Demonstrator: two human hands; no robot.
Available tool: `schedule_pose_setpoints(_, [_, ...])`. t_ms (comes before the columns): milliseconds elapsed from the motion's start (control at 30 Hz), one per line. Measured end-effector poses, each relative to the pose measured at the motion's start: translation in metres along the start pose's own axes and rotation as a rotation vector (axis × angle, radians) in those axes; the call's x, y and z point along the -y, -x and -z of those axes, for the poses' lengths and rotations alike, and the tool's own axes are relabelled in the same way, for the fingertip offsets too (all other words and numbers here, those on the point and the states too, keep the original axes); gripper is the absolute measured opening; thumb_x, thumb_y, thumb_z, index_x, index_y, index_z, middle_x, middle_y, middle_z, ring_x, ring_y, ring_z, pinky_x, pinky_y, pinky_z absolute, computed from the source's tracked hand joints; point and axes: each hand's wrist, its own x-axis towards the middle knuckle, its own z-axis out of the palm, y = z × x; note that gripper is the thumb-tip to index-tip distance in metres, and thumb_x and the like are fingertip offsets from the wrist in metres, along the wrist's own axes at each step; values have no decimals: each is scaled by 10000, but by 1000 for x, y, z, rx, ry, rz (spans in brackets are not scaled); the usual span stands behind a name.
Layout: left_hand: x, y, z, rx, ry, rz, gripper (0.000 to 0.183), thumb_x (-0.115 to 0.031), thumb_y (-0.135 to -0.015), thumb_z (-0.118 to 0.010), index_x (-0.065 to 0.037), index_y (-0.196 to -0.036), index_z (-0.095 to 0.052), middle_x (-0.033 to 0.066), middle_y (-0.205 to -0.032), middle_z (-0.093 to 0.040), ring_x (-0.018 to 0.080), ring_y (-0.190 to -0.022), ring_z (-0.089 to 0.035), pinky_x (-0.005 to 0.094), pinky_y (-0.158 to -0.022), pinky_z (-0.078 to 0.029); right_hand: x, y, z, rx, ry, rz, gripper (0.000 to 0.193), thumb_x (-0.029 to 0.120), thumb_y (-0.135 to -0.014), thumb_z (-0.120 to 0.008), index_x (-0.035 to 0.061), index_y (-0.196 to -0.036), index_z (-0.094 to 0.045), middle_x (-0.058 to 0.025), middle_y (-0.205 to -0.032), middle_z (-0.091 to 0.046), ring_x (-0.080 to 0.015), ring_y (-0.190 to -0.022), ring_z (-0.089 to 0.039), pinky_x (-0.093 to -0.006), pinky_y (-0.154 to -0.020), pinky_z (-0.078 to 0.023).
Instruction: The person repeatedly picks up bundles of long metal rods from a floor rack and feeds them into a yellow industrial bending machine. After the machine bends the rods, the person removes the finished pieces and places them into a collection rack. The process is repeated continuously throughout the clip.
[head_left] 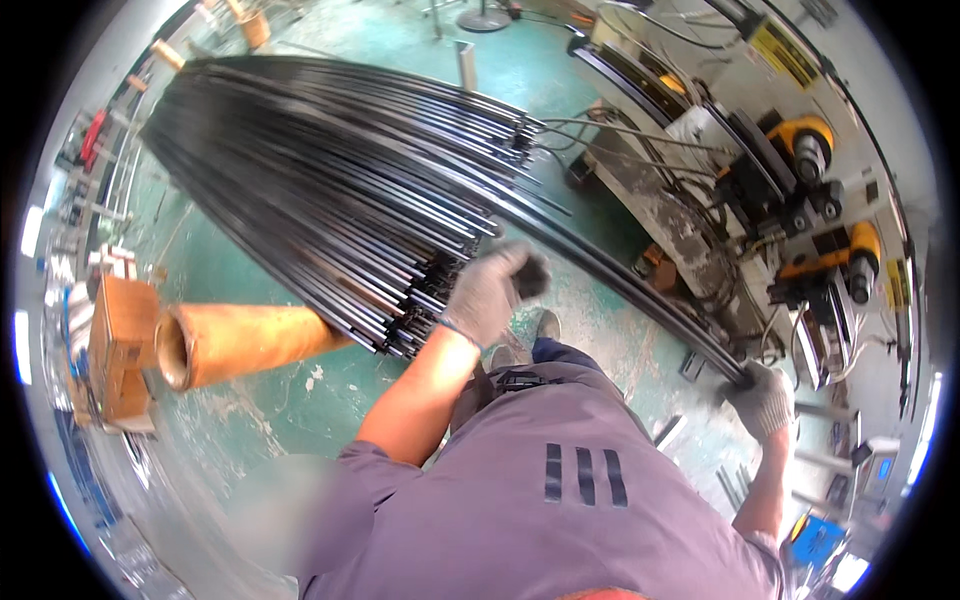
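Note:
A large bundle of long, dark metal rods (300,150) stretches from the far left toward the middle, its near ends uneven. My right hand (762,400), in a pale knitted glove with a dark palm, is closed around the near ends of a few long rods (640,285) that slant out from the bundle to the right. My left hand (490,295), gloved alike, hovers by the bundle's near ends, below the pulled-out rods. Its fingers are loosely bent and apart, with nothing visible in them. Blur softens both hands' fingertips.
A thick orange-brown tube (250,340) supports the bundle at the left, beside a brown box-shaped block (125,335). Machinery with yellow-and-black motor units (800,145) and hoses lines the right. My shoes (548,325) stand on the worn green floor (270,410).

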Motion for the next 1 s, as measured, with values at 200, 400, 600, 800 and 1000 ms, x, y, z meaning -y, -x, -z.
schedule_pose_setpoints(200, [-28,-27,-15,5,448,-172,438,65,-674,-479,67,-1104,-563,187,-1050,-630,315,-1038,-625,469,-1044,-464,-55,75,-56,-280,10,-193,284,181,-680,-769,82,-704,-504,-130,-665,-538,-343,-658,-550,-439,-591,-423])
schedule_pose_setpoints(400, [-1,-18,-39,69,404,82,391,17,-656,-602,50,-1046,-604,189,-1001,-645,328,-1010,-619,501,-1084,-393,-128,74,-108,-558,127,-107,266,176,-794,-703,82,-679,-483,-131,-637,-501,-348,-633,-526,-448,-577,-388])
schedule_pose_setpoints(600, [-16,-33,-75,-79,251,-47,202,-63,-808,-617,18,-990,-580,134,-912,-585,285,-888,-563,467,-967,-444,-259,85,-141,-507,100,-389,172,113,-840,-642,44,-746,-515,-170,-777,-554,-390,-814,-543,-454,-718,-424])
schedule_pose_setpoints(800, [-9,-74,-146,6,31,-231,185,-172,-961,-575,-43,-1090,-547,59,-898,-570,191,-805,-553,401,-853,-474,-365,78,-199,-513,178,-1135,360,109,-879,-547,34,-1231,-528,-237,-1199,-595,-341,-1171,-556,-398,-1011,-422])
schedule_pose_setpoints(1000, [102,-127,-235,127,-202,-121,119,-120,-939,-603,-55,-1033,-568,87,-899,-616,225,-894,-607,474,-1006,-443,-186,-55,-147,-542,-2507,-34,760,195,-774,-679,-84,-1402,-353,-216,-1439,-405,-390,-1334,-389,-548,-1131,-302])
